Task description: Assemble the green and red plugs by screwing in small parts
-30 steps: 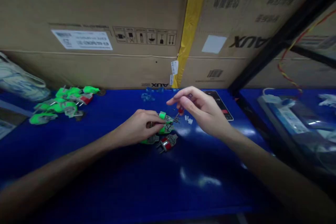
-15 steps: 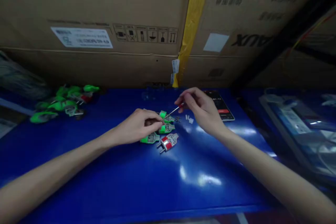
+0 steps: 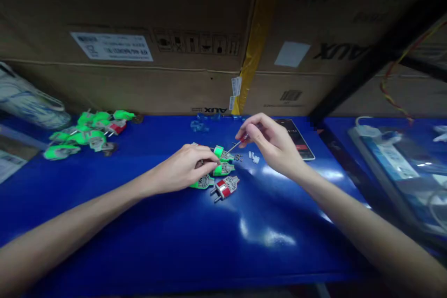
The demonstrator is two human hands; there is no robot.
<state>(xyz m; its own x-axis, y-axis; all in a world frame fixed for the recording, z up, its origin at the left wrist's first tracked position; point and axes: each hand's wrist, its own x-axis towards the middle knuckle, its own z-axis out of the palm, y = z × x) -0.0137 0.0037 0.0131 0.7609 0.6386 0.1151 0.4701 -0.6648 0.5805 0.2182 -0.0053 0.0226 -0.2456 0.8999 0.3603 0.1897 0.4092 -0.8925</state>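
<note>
My right hand (image 3: 270, 142) holds a thin screwdriver (image 3: 233, 148) by its red handle. Its shaft slants down to the left, with the tip at or just over the upper green plug half (image 3: 219, 152). Fingers bent together, my left hand (image 3: 195, 165) rests beside the green plugs; what it pinches is hidden. Under its fingertips lies another green plug half (image 3: 223, 168), inner side up, and a third green plug half (image 3: 204, 182) shows partly below the hand. Nearer me lies a red plug half (image 3: 226, 187) with two metal pins. Small dark screws (image 3: 239, 157) lie right of the plugs.
White plastic pieces (image 3: 254, 157) and a phone (image 3: 296, 139) lie by my right hand. A heap of green plug parts (image 3: 84, 135) sits at left on the blue table (image 3: 167, 237). Cardboard boxes (image 3: 157, 84) stand behind; a clear-lidded case (image 3: 394, 163) is at right.
The screwdriver tip has moved from my left fingertips a little to the right, to the upper green plug half. My left hand stays almost in place. The view has shifted slightly.
</note>
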